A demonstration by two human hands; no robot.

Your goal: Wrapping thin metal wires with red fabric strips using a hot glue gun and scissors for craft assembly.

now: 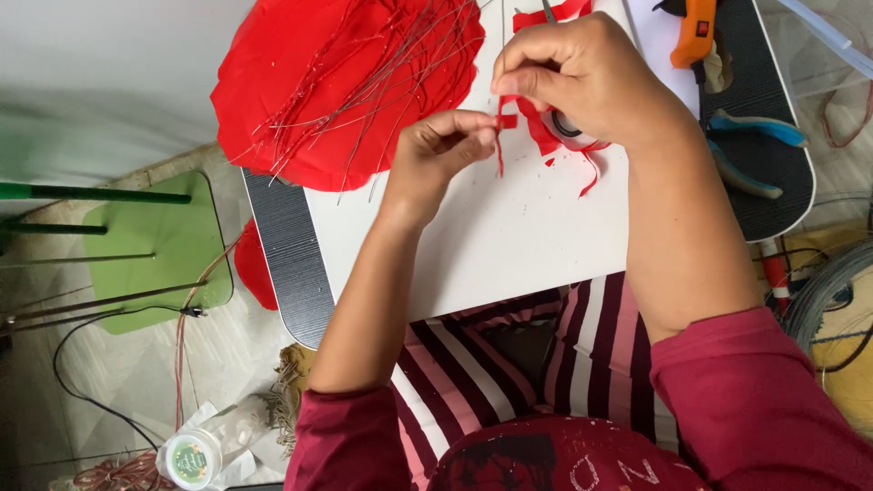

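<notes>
both hands (pixel 443 138) (pixel 582 77) pinching red strip (pixel 500 136)

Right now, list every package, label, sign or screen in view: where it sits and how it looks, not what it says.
Round tub: on the floor at bottom left, among clear crumpled wrapping; white rim, lid with a round green label.
Lettering on the person's dark red shirt: bottom edge, pale letters beside a black patch.
No signs or screens in view.
</notes>
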